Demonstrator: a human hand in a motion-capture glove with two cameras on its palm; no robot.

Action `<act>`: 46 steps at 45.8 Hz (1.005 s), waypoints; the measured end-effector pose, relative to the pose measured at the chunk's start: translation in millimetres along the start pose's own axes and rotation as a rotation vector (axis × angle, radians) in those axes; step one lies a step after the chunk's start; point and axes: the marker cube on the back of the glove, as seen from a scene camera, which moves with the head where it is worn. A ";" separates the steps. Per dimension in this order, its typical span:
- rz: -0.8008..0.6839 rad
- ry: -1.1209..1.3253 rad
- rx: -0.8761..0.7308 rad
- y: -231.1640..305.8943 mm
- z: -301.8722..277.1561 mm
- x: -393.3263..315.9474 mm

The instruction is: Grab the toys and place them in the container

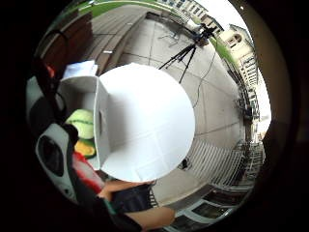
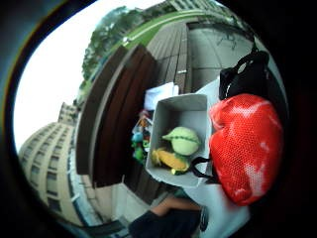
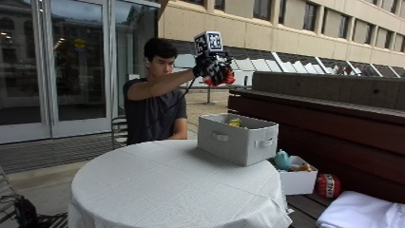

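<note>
My gloved right hand (image 3: 211, 70) is raised high above the table, level with the person's head, and grips a red plush toy with white patches (image 3: 225, 78). The red toy (image 2: 243, 148) fills much of the thumb side palm view. Below it, a grey fabric container (image 3: 237, 139) with side handles stands on the round white-clothed table (image 3: 171, 185), near its far right edge. Inside the container (image 2: 174, 115) lie a green toy (image 2: 183, 140) and a yellow toy (image 2: 171, 159). The same container (image 1: 83, 92) and green toy (image 1: 82, 123) show in the little finger side palm view.
A dark wooden bench (image 3: 329, 123) runs behind the table to the right. On it sit a small white box (image 3: 297, 180) with a teal toy (image 3: 283, 160), a red and white ball (image 3: 327, 185) and a white cloth (image 3: 361, 211). A tripod (image 1: 186, 53) stands on the paving.
</note>
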 end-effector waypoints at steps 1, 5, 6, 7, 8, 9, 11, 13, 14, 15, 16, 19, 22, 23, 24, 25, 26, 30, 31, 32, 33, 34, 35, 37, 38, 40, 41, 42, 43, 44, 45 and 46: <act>-0.005 0.001 0.001 -0.4 0.8 -7.3; -0.048 0.009 0.007 -13.4 8.3 -21.5; -0.056 0.014 0.008 -16.3 10.3 -24.6; -0.063 0.020 0.010 -18.5 12.1 -28.5; -0.070 0.025 0.011 -19.8 13.8 -33.9; -0.075 0.027 0.011 -19.6 15.2 -41.5; -0.082 0.022 0.004 -14.0 16.7 -62.2; -0.088 0.015 -0.003 -5.8 17.8 -84.0; -0.093 0.014 -0.003 -2.6 19.2 -94.1; -0.098 0.014 0.000 0.0 21.6 -104.0; -0.105 0.014 0.005 2.3 24.9 -114.0; -0.127 0.018 0.018 4.0 38.4 -133.7; -0.131 0.024 0.019 -2.0 50.9 -133.1; -0.127 0.025 0.016 -2.5 53.8 -133.5; -0.123 0.026 0.013 -2.3 56.2 -134.5; -0.118 0.025 0.010 -1.8 58.2 -135.7; -0.114 0.023 0.007 -1.4 60.0 -136.5; -0.096 0.002 -0.018 -3.0 69.1 -134.6; -0.094 -0.005 -0.035 -4.4 72.2 -132.3; -0.095 -0.009 -0.056 -6.2 75.7 -128.9; -0.099 -0.011 -0.077 -8.5 79.2 -124.7; -0.104 -0.013 -0.096 -10.6 82.4 -120.7; -0.110 -0.013 -0.110 -11.8 85.0 -118.0; -0.117 -0.016 -0.126 -11.2 88.0 -117.0; -0.120 -0.017 -0.129 -10.4 88.8 -117.3; -0.123 -0.019 -0.132 -9.7 89.9 -116.3; -0.123 -0.020 -0.133 -9.9 90.2 -114.8; -0.120 -0.021 -0.134 -10.1 90.3 -113.3; -0.116 -0.023 -0.133 -9.8 90.2 -112.3; -0.111 -0.026 -0.132 -9.0 89.9 -111.9; -0.105 -0.029 -0.131 -7.7 89.3 -111.8; -0.101 -0.032 -0.130 -6.4 88.5 -111.3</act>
